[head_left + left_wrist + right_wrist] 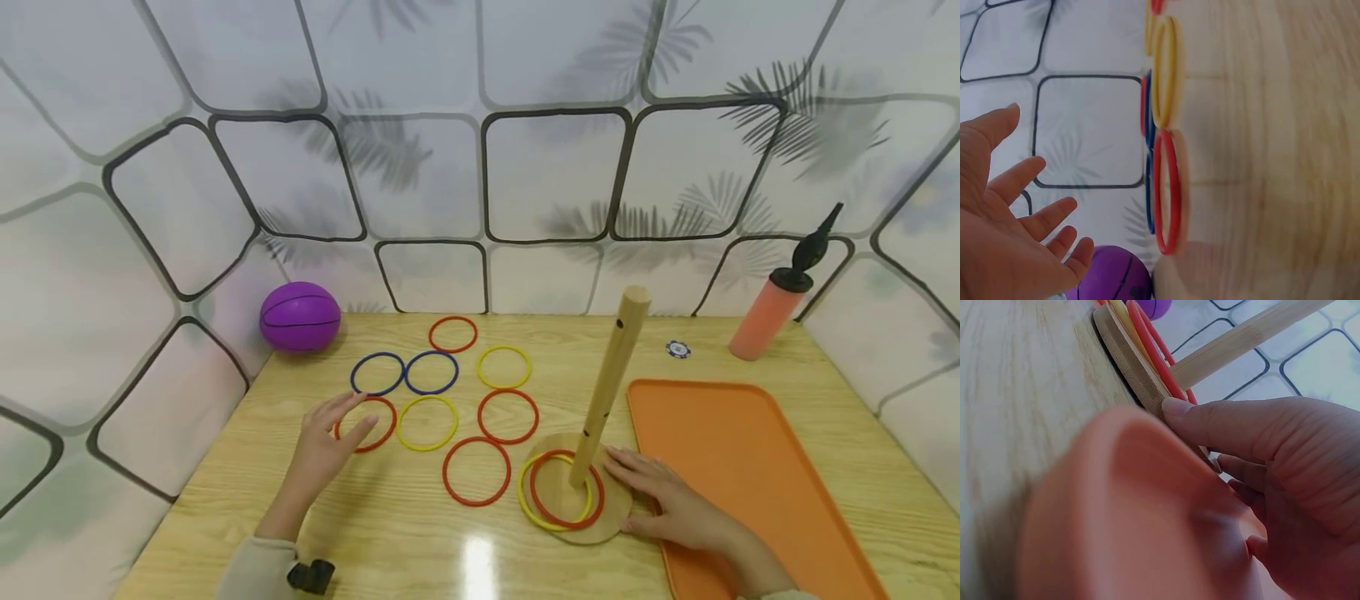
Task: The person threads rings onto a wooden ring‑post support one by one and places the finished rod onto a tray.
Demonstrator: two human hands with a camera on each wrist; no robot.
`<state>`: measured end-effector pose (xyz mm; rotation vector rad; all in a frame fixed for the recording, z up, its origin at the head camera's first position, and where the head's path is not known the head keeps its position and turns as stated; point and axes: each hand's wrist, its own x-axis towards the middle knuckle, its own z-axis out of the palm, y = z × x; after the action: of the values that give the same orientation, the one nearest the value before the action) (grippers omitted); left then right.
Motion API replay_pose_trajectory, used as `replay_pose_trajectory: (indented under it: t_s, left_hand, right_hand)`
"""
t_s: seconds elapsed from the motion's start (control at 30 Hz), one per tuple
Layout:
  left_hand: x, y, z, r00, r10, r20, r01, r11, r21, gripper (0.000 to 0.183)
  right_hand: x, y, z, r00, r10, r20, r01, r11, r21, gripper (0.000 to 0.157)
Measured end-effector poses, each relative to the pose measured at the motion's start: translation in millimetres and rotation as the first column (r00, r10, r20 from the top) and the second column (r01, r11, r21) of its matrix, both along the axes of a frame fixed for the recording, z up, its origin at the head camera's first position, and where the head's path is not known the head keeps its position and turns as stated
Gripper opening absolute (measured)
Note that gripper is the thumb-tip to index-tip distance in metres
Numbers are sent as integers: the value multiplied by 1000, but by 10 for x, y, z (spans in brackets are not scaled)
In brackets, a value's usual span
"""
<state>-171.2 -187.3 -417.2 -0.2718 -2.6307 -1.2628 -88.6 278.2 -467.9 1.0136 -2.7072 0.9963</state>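
Observation:
A wooden peg stand (609, 392) has a tall post rising from a round base; a yellow ring (531, 518) and a red ring (597, 510) lie around the post, overlapping. My right hand (671, 504) holds the base's right edge, the thumb (1210, 422) on its near side and the fingers spread farther along. Over a loose red ring (389, 434) on the left, my left hand (322, 446) hovers with thumb and fingers apart, holding nothing. In the left wrist view that red ring (1174, 194) stays apart from the fingers.
More rings lie flat mid-table: two blue rings (457, 372), two yellow rings (457, 423) and several red ones. An orange tray (757, 467) sits under my right forearm. At the back are a purple ball (300, 317), a poker chip (678, 349) and a pink hand pump (772, 312).

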Motion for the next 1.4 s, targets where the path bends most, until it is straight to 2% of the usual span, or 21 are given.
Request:
replay_pose_trajectory:
  t_s: [0.13, 0.3, 0.5, 0.63, 0.77, 1.0, 1.17, 1.4]
  left_hand:
    - [-47, -52, -65, 999, -24, 39, 27, 996, -81, 53]
    - [-113, -112, -145, 990, -35, 135, 60, 980, -187, 66]
    - [-239, -157, -251, 970, -51, 238, 105, 970, -219, 83]
    - [-278, -158, -290, 953, -49, 298, 124, 964, -236, 91]
    - [-293, -142, -291, 946, -48, 319, 132, 961, -245, 92]
    - [-293, -147, -315, 943, -21, 332, 122, 950, -286, 92]
    - [-283, -173, -347, 951, -23, 308, 125, 941, -314, 90]
    - [-246, -184, -300, 961, -24, 277, 110, 948, -300, 87]
  right_hand:
    - [1, 17, -6, 1000, 2, -6, -2, 1000, 3, 65]
    - [-6, 21, -10, 1000, 3, -21, -3, 1000, 1, 65]
    - [0, 36, -16, 999, -3, -54, 4, 1000, 1, 65]
    - [21, 44, -33, 999, -5, -35, 5, 1000, -5, 65]
    - [32, 41, -37, 1000, -6, -5, 6, 1000, -12, 65]
    - [35, 25, -30, 999, 3, -36, -4, 1000, -5, 64]
    - [19, 17, -35, 1000, 17, -21, -17, 1000, -6, 64]
    - [1, 9, -14, 1000, 14, 16, -13, 1000, -4, 64]
